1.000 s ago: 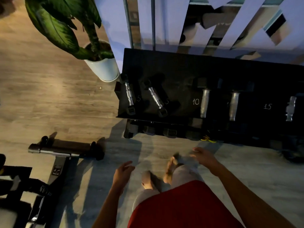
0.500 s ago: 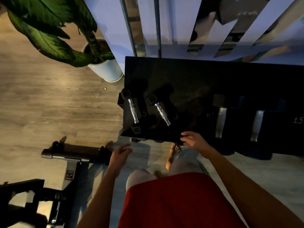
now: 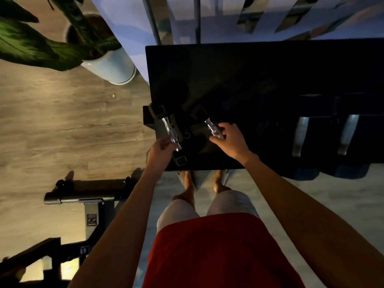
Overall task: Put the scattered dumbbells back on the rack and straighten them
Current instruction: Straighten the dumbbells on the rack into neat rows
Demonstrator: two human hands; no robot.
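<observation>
Dumbbells are lying on the black rack (image 3: 249, 65) at mid-frame; the left hand (image 3: 161, 150) is closing on the left dumbbell (image 3: 171, 133), tilted, while the right hand (image 3: 230, 140) is gripping the right dumbbell (image 3: 212, 126). A white pot (image 3: 112, 66) is holding a leafy plant (image 3: 41, 44) at upper left.

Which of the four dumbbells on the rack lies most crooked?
The second dumbbell from the left, under the right hand: its chrome handle slants strongly; the others lie straighter.
</observation>
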